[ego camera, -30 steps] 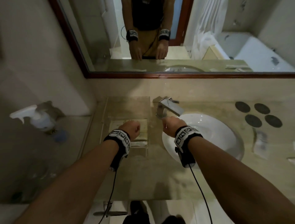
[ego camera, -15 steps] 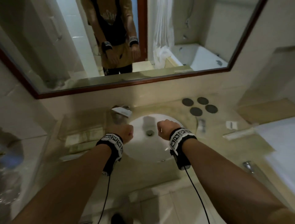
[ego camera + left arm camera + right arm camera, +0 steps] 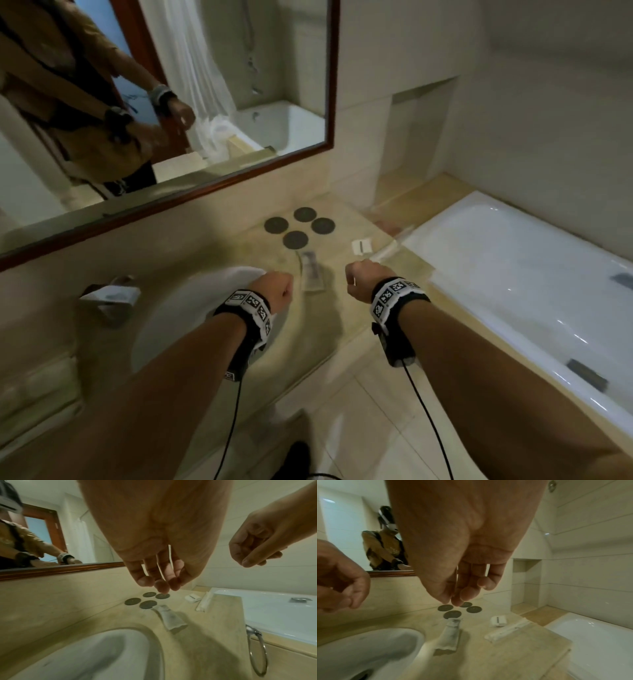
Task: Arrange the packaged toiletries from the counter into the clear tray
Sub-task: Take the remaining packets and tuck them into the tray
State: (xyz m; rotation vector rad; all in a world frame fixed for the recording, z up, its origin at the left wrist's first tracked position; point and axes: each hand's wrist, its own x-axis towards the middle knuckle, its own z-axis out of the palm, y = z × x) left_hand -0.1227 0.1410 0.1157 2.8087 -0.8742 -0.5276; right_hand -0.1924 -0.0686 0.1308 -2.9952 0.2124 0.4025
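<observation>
Hovering loosely curled and holding nothing, left grip (image 3: 274, 289) and right grip (image 3: 361, 280), flanking tabletop (image 3: 329, 329) tube (image 3: 312, 272).

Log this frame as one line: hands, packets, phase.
left hand: empty, above counter | right hand: empty | flat grey sachet, small white box, long white packet: on beige counter | phase: reaching

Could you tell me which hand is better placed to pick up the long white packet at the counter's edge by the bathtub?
Right. The right hand hovers beside the long white packet; the left hand is over the sink, farther away.
</observation>
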